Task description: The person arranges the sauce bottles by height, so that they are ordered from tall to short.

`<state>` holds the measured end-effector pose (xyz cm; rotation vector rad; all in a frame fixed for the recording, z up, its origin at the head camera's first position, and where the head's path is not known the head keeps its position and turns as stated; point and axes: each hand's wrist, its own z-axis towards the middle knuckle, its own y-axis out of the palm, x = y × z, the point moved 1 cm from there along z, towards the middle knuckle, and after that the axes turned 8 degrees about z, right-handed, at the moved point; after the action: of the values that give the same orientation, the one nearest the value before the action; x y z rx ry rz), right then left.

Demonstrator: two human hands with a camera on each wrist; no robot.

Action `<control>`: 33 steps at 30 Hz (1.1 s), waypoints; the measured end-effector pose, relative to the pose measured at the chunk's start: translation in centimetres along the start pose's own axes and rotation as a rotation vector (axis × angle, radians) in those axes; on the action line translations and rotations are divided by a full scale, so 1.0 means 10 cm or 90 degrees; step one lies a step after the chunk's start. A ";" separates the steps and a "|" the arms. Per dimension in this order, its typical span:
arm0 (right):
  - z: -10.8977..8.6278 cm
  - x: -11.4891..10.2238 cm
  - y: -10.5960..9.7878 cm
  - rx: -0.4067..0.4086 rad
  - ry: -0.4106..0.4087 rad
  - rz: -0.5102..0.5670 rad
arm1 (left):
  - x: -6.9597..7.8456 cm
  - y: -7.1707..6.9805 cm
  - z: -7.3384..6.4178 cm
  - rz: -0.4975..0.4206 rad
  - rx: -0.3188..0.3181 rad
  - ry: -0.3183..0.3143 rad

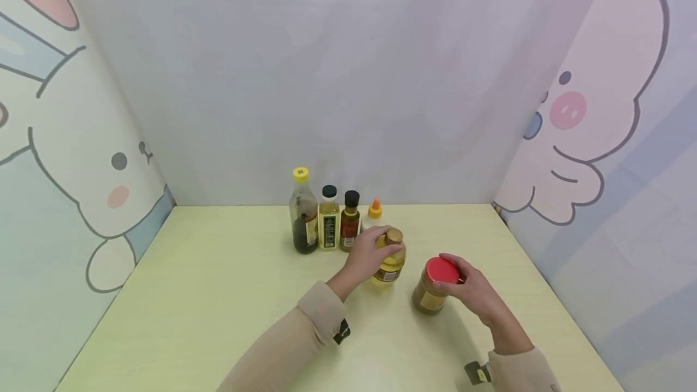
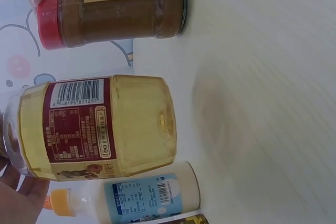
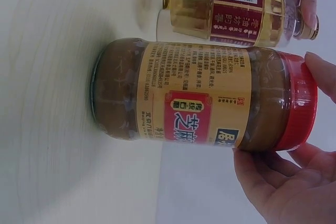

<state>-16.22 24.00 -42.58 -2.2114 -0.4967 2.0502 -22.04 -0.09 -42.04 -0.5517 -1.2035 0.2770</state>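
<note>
My left hand [image 1: 369, 253] grips the neck of a clear bottle of yellow cooking oil [image 1: 388, 268] just below its gold cap. In the left wrist view the oil bottle [image 2: 142, 124] appears slightly raised, with a faint shadow on the table beside its base. To its right, my right hand [image 1: 474, 286] holds a brown sesame paste jar [image 1: 429, 296] around its red lid [image 1: 442, 270]. A yellow label with Chinese print faces the right wrist camera on this jar [image 3: 197, 93]. Whether the jar's base touches the table cannot be told.
Behind and left of the oil bottle stand a dark sauce bottle with a yellow cap [image 1: 305, 216], a pale oil bottle [image 1: 329, 222], a dark-capped reddish bottle [image 1: 350, 222] and an orange-tipped squeeze bottle [image 1: 374, 210]. They share a pale yellow table [image 1: 218, 295] with cloth walls around it.
</note>
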 end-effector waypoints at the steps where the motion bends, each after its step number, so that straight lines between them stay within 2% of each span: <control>1: 0.00 0.00 0.00 0.000 0.002 -0.001 | 0.00 0.01 0.02 0.004 -0.001 0.000; 8: 0.02 0.02 0.00 0.009 0.011 -0.011 | 0.04 0.07 0.08 0.003 0.009 0.016; 16: 0.00 0.01 0.01 0.007 -0.006 -0.010 | 0.03 0.13 0.18 0.053 0.019 0.012; 23: 0.02 0.02 -0.02 0.017 -0.002 -0.012 | 0.05 0.19 0.28 0.032 0.022 0.000; 29: 0.02 0.03 -0.01 0.017 0.001 -0.006 | 0.03 0.26 0.35 0.002 0.025 0.009; 33: 0.02 0.04 0.00 0.018 0.003 0.000 | 0.03 0.31 0.40 0.009 0.027 0.009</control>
<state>-16.36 24.13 -42.97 -2.2004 -0.4634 2.0384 -25.37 3.62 -42.46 -0.5246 -1.1779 0.3102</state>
